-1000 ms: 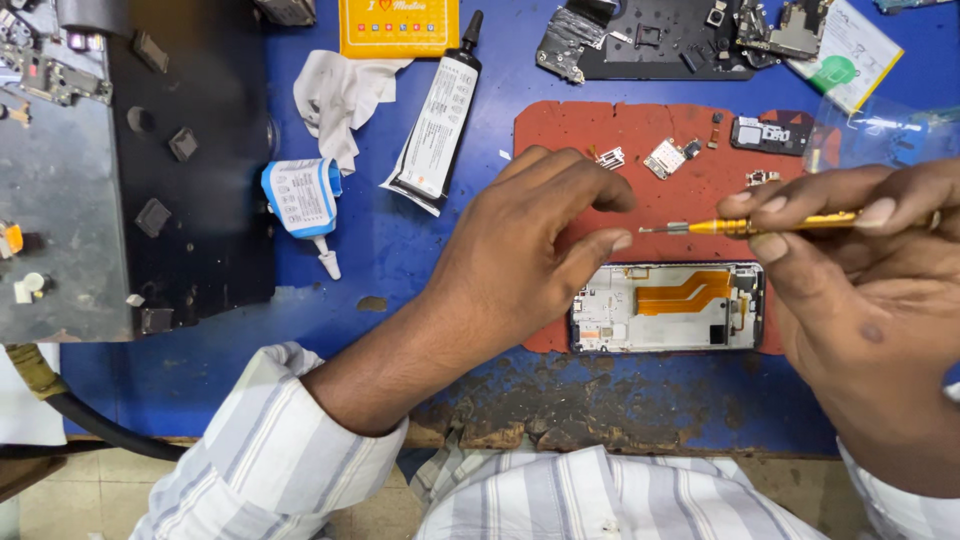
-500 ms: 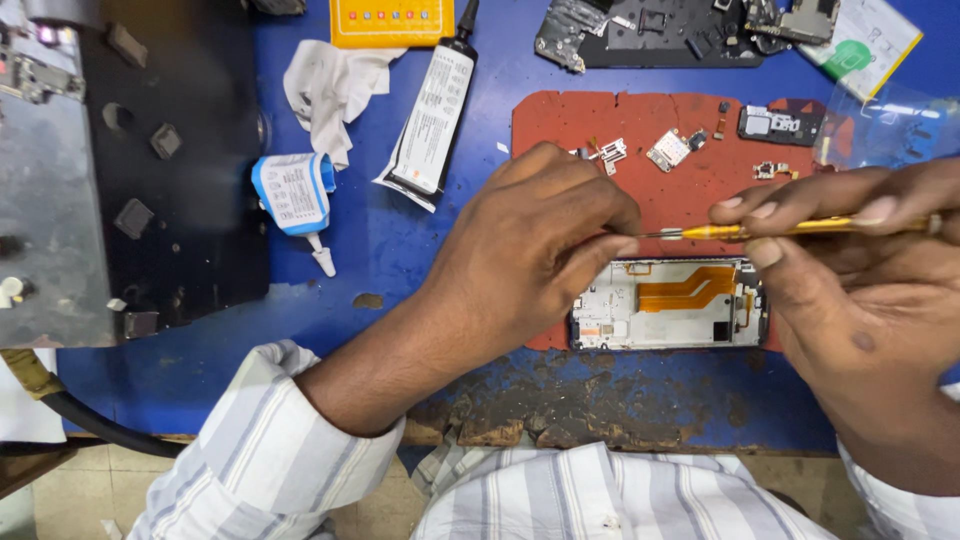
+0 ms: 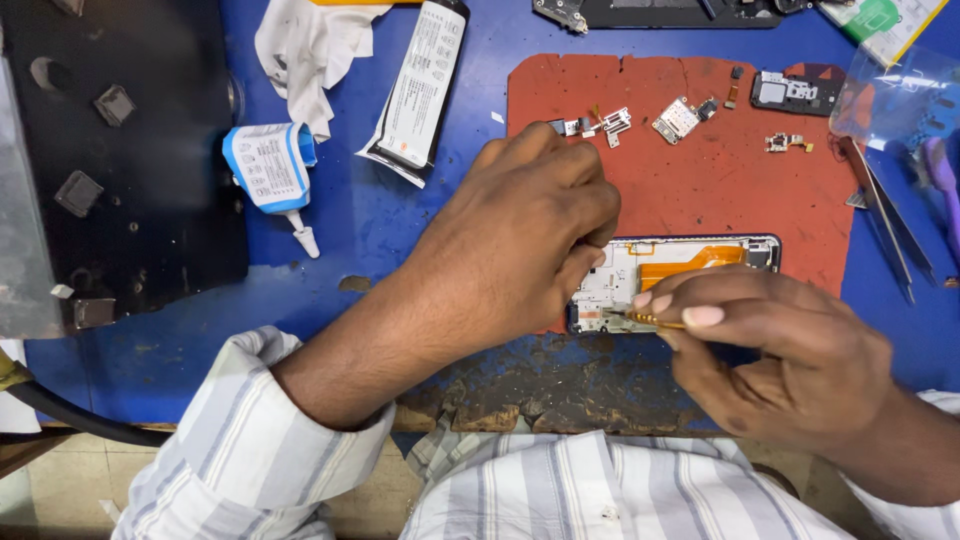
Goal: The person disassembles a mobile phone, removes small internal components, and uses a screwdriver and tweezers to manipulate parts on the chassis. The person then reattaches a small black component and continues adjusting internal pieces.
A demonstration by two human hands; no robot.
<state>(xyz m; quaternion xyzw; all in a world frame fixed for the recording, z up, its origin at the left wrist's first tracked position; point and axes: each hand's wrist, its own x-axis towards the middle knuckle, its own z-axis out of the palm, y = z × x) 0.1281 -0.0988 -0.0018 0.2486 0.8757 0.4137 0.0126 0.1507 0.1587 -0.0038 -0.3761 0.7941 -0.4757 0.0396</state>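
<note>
Since the earlier frame the right hand (image 3: 790,365) has come down and inward from the red mat's right side, and now sits low over the opened phone (image 3: 672,284), while the view has shifted so the things at the top of the tabletop (image 3: 400,230) sit closer to the upper edge. That right hand has its grip pinched together on a thin yellow-handled screwdriver (image 3: 655,320), held nearly level, its tip pointing left and resting at the lower left part of the phone's exposed inside. The left hand (image 3: 520,240) lies curled on the left end of the phone, fingers folded together and pressing down on it; whether anything is between its fingertips cannot be told. The phone lies flat along the lower edge of the red mat (image 3: 700,180), back cover off, with an orange flex strip (image 3: 690,265) showing across its upper middle. Small metal parts (image 3: 603,123) lie scattered near the mat's top edge, well apart from the hands, with a small dark module (image 3: 787,92) at its upper right corner. Metal tweezers (image 3: 885,232) rest just off the mat's right side on the blue tabletop. To the left lie a black-and-white glue tube (image 3: 418,90), a blue-and-white squeeze bottle (image 3: 270,170) on its side, a crumpled white cloth (image 3: 305,50), and a black slab (image 3: 130,160) farther left. Both forearms wear striped shirt sleeves (image 3: 250,450).
</note>
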